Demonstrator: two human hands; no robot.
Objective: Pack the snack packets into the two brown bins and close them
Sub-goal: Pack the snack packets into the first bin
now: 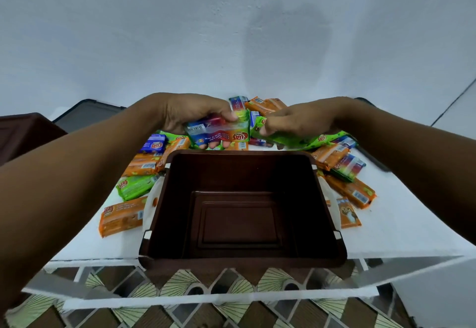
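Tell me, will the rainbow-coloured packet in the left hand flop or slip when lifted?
Probably fairly stiff: the rainbow-coloured packet looks flat in the grip of the left hand, no sag. Likely light: thumb and fingers alone hold it. Its glossy wrapper shows glare, so it may slip.

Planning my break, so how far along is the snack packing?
Nothing is packed: the bin is open and empty. The left hand grips a rainbow packet, the right hand a green packet, behind the bin. Left: all loose packets on the table, the second bin, both closings.

Likely a home: white wall [154, 31], patterned floor [180, 312]
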